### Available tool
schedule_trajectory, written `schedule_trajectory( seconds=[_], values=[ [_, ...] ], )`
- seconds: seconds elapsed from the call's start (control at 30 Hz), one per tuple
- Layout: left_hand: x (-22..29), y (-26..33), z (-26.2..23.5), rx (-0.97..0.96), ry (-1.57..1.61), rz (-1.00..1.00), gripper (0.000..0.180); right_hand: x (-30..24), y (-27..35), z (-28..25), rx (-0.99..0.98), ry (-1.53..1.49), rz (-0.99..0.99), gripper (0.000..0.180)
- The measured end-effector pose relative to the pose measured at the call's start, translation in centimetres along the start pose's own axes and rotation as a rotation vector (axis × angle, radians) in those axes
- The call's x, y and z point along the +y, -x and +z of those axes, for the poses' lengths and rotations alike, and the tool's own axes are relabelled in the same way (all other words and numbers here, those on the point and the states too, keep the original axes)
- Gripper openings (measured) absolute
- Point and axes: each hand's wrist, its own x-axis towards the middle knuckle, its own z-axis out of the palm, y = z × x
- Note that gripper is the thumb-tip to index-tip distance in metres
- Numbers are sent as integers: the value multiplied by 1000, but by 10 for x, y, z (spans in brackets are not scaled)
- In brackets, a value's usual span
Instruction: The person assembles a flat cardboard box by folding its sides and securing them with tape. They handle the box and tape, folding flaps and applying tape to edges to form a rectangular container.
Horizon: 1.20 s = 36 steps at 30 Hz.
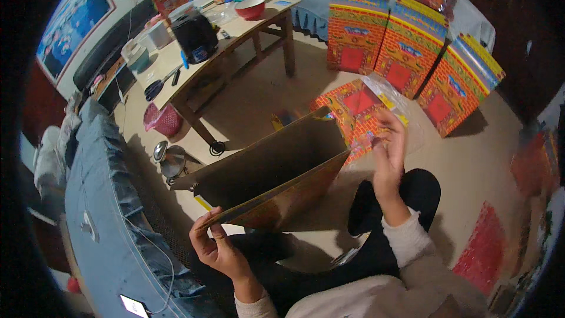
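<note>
An open cardboard box (pixel 294 191) with a bare brown inside and a printed outside stands tilted in front of me, its opening facing up. My left hand (pixel 220 250) pinches the box's near left corner between thumb and fingers. Just off the box's right end is my right hand (pixel 389 156), thumb and curled fingers apart, with nothing plain to see between them. Behind it on the floor lies a red and yellow brick-patterned printed piece (pixel 359 101), partly under clear plastic (pixel 397 103).
Several printed cartons (pixel 356 35) stand at the back right. A wooden table (pixel 235 38) at the back left bears a black appliance (pixel 194 35), scissors (pixel 156 88) and a red bowl (pixel 250 9). A pink basket (pixel 163 121), a metal pot (pixel 173 162) and a blue-covered sofa (pixel 100 200) are left.
</note>
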Motion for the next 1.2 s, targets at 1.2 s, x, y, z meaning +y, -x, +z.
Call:
schedule_trajectory(
  seconds=[1.2],
  values=[
    [97, -13, 214, -955, -722, 399, 11, 29, 22, -4, -22, -143, 75, 26]
  ],
)
